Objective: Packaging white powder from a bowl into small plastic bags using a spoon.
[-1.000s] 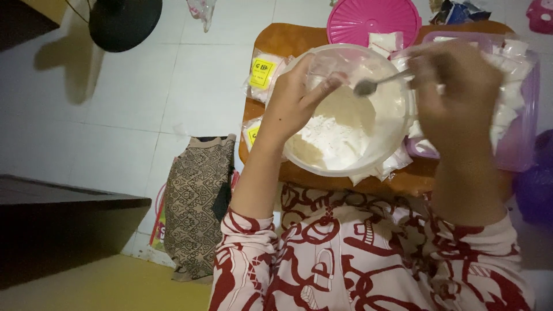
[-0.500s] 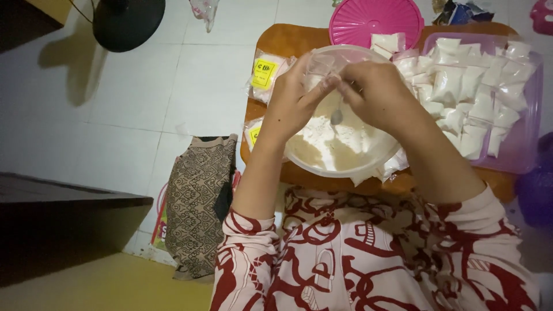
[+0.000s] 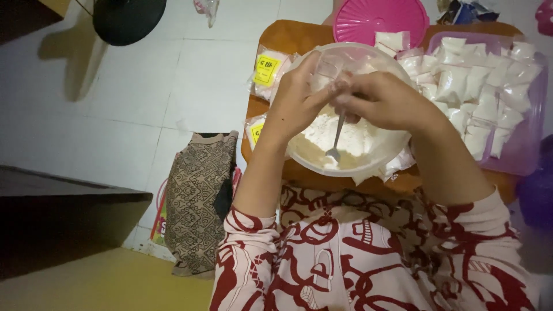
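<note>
Table (image 3: pixel 276 40): a small brown wooden top is seen, on which everything stands.
Tray (image 3: pixel 527 158): a purple container at the right is filled with small sealed white packets (image 3: pixel 478 86).
Lid (image 3: pixel 380 20): a pink round lid is laid at the far edge.
Bowl (image 3: pixel 368 164): a clear bowl of white powder is set at the near edge, under both hands.
Left hand (image 3: pixel 296 103): closed over a small clear bag (image 3: pixel 334 63) above the bowl.
Right hand (image 3: pixel 383 101): brought against the left hand, clamped on the spoon.
Spoon (image 3: pixel 336 144): held upright, its tip down in the powder.
</note>
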